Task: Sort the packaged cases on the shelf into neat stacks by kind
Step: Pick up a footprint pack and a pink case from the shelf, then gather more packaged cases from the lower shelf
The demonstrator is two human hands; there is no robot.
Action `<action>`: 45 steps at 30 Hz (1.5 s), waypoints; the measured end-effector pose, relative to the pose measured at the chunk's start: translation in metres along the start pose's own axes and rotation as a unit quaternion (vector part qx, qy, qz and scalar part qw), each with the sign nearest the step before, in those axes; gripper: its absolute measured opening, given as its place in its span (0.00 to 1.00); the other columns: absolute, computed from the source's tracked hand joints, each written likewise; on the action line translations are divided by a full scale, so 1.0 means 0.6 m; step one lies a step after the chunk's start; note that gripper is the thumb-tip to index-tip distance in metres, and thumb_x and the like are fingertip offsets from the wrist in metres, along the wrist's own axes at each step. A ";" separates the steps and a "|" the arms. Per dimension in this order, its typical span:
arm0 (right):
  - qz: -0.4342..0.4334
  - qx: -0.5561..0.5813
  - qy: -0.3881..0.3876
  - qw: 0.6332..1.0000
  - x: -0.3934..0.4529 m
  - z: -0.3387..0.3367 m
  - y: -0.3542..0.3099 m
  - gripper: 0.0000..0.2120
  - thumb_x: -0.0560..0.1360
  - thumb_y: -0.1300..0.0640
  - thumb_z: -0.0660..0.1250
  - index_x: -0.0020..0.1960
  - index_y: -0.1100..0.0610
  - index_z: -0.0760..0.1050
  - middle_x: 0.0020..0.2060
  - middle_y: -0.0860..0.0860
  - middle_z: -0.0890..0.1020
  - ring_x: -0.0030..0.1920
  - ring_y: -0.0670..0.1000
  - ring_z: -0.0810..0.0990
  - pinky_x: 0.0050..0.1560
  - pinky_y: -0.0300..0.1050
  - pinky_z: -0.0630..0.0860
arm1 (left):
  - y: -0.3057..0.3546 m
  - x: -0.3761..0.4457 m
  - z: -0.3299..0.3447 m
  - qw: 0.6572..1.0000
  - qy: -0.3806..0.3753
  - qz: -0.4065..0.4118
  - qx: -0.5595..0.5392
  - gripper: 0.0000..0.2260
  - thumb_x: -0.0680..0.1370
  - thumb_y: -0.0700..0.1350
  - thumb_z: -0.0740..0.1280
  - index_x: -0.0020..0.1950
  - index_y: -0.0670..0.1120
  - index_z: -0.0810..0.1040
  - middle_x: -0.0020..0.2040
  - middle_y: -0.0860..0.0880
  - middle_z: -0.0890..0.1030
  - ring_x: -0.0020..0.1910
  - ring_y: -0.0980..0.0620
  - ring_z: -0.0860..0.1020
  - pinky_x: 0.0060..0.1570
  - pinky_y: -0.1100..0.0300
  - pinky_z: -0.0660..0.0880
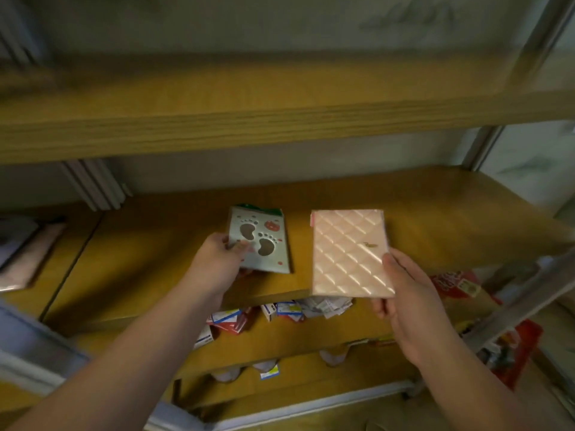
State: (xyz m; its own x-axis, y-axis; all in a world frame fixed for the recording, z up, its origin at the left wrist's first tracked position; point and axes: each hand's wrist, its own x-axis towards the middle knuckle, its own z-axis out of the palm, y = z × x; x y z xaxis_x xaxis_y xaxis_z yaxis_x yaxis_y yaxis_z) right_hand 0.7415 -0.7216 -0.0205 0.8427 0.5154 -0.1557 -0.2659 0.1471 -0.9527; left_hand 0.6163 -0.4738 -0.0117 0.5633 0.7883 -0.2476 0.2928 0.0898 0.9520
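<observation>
Here I am seeing the left hand (217, 262) pinching the grey footprint case (259, 241) on the wooden shelf (435, 219). The right hand (404, 293) is gripping the pink quilted case (350, 253), overhanging the shelf's front edge, with bare board lying behind both.

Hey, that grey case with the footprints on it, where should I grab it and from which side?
Pinch the grey footprint case at its left long edge, coming from the left, where the left hand already grips it. It is flat and thin, and appears to lie on the shelf, so thumb on top with fingers under the edge probably suits it.
</observation>
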 end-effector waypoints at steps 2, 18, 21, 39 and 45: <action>0.006 0.001 0.001 1.000 0.022 -0.011 -0.007 0.09 0.83 0.51 0.62 0.59 0.47 0.80 0.35 0.53 0.83 0.25 0.48 0.73 0.22 0.42 0.69 | 0.007 0.018 0.019 1.000 0.019 0.001 0.014 0.14 0.80 0.47 0.68 0.65 0.50 0.73 0.53 0.50 0.82 0.50 0.51 0.82 0.38 0.60 0.77; -0.001 -0.157 -0.051 0.986 0.120 -0.076 -0.054 0.06 0.82 0.50 0.65 0.56 0.44 0.79 0.44 0.42 0.87 0.37 0.39 0.84 0.33 0.35 0.76 | 0.013 0.055 0.084 0.904 0.183 0.043 0.385 0.17 0.82 0.51 0.63 0.67 0.43 0.72 0.66 0.37 0.71 0.65 0.34 0.69 0.61 0.42 0.69; -0.013 -0.197 -0.052 0.979 0.146 -0.075 -0.051 0.05 0.82 0.49 0.64 0.54 0.44 0.79 0.43 0.40 0.87 0.38 0.38 0.83 0.35 0.36 0.76 | 0.005 0.026 0.082 0.912 0.183 0.089 0.356 0.18 0.82 0.50 0.63 0.71 0.47 0.72 0.68 0.39 0.71 0.67 0.36 0.67 0.63 0.42 0.67; -0.107 -0.664 -0.025 0.740 0.277 -0.037 -0.064 0.17 0.80 0.43 0.60 0.52 0.56 0.78 0.44 0.56 0.83 0.44 0.59 0.81 0.37 0.47 0.74 | -0.025 -0.091 0.097 0.939 0.167 0.154 0.259 0.19 0.81 0.48 0.65 0.72 0.57 0.70 0.64 0.57 0.65 0.72 0.51 0.61 0.69 0.49 0.65; -0.163 -0.700 -0.008 0.695 0.237 -0.033 -0.076 0.21 0.79 0.42 0.62 0.59 0.57 0.79 0.56 0.59 0.79 0.53 0.62 0.79 0.46 0.49 0.74 | -0.017 -0.104 0.081 0.924 0.168 0.173 0.297 0.18 0.81 0.49 0.66 0.70 0.55 0.71 0.62 0.59 0.65 0.71 0.51 0.62 0.66 0.55 0.62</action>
State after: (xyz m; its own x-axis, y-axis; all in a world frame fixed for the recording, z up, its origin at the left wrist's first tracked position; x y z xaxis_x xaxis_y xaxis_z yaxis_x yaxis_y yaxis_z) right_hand 0.8824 -0.6717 -0.0045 0.7438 0.6576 0.1202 0.6630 -0.7028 -0.2578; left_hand 0.6159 -0.5535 -0.0149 0.4605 0.8605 0.2179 0.5692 -0.4747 0.6714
